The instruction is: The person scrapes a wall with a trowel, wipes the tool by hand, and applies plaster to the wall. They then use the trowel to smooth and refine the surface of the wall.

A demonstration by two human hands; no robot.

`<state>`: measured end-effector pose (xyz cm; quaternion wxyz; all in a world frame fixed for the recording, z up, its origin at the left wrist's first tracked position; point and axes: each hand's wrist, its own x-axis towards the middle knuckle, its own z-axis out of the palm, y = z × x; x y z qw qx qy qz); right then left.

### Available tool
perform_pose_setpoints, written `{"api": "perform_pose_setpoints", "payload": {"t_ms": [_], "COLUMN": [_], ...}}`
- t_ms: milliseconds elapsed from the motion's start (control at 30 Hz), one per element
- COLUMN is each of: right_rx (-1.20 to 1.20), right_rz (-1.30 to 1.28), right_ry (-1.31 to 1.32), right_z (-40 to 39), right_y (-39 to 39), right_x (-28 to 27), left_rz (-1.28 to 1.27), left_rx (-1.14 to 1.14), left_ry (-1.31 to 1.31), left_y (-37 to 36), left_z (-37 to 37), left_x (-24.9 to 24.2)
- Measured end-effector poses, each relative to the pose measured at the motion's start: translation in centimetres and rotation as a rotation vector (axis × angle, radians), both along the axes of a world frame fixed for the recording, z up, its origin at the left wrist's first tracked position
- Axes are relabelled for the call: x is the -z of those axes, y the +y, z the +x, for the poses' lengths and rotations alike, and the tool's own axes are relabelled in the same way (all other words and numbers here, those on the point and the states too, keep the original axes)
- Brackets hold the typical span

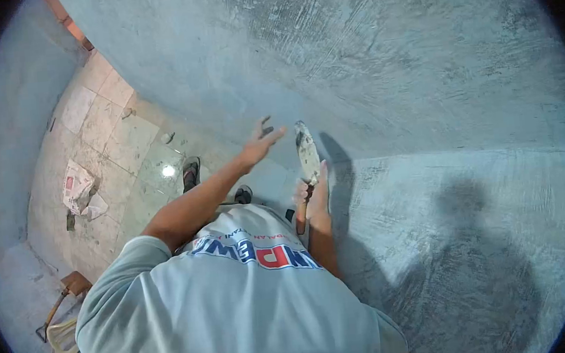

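Note:
On the right, my right hand (319,197) is closed around a trowel (307,153) where its handle meets the blade. The blade is smeared with pale material and points up and away from me, close to the wall. Its brown handle (301,220) sticks out below my fingers. My left hand (260,147) is raised to the left of the blade, apart from it, with fingers spread and nothing in it. Grey-blue plastered wall (355,89) rises in front of both hands, its surface streaked with darker patches.
Another plastered wall (419,205) meets the first in a corner at right, with shadows on it. Tiled floor (107,134) below holds a crumpled white bag (78,186) and small debris. A hoe-like tool (75,283) leans at lower left beside a pale looped object (61,340).

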<state>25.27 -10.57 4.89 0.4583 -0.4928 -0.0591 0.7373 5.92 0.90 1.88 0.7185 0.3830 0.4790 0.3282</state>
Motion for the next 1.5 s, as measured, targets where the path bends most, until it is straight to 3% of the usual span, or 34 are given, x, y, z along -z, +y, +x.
{"api": "perform_pose_setpoints", "payload": {"t_ms": [233, 333, 400, 533, 633, 667, 767, 867, 1000, 1100, 1233, 1367, 1500], "right_rx": [0.06, 0.151, 0.089, 0.17, 0.206, 0.2, 0.155, 0.285, 0.249, 0.267, 0.159, 0.21, 0.157], "right_rz": [-0.073, -0.107, -0.174, -0.176, -0.252, -0.142, -0.139, -0.133, -0.167, -0.173, -0.108, -0.05, 0.076], "right_ry": [-0.052, -0.284, -0.218, -0.309, -0.218, -0.263, -0.176, -0.202, -0.184, -0.188, -0.341, -0.423, -0.647], "right_z": [1.4, -1.4, -1.7, -0.5, 0.8, 0.4, -2.1, -3.8, -0.3, -0.6, -4.6, -3.8, -1.8], "right_y": [2.7, 6.5, 6.3, 2.6, 1.7, 2.8, 7.8, 5.8, 1.9, 2.9, 8.0, 6.2, 1.2], "right_x": [-0.3, -0.2, 0.2, -0.5, 0.0, 0.7, 2.4, 1.4, -0.8, 0.9, 1.8, 0.8, 1.2], "left_rz": [-0.224, -0.283, -0.324, -0.292, -0.273, -0.281, -0.276, -0.223, -0.191, -0.221, -0.27, -0.303, -0.296], "left_rx": [-0.033, -0.038, -0.061, -0.085, -0.093, -0.097, -0.051, -0.046, -0.051, -0.044, -0.005, -0.028, -0.038], "left_ry": [-0.101, -0.115, -0.109, -0.119, -0.124, -0.12, -0.1, -0.112, -0.118, -0.118, -0.13, -0.093, -0.108], "left_y": [-2.3, -3.5, -3.4, -3.7, -3.9, -3.9, -3.4, -2.4, -1.8, -2.3, -3.4, -3.8, -4.0], "left_z": [-8.6, -9.4, -9.4, -9.6, -10.2, -10.3, -9.8, -8.9, -8.6, -9.1, -9.1, -9.0, -10.9], "left_x": [1.6, 2.5, 2.3, 2.2, 2.5, 2.5, 1.9, 1.6, 0.0, 0.2, 2.0, 0.4, 2.0]}}
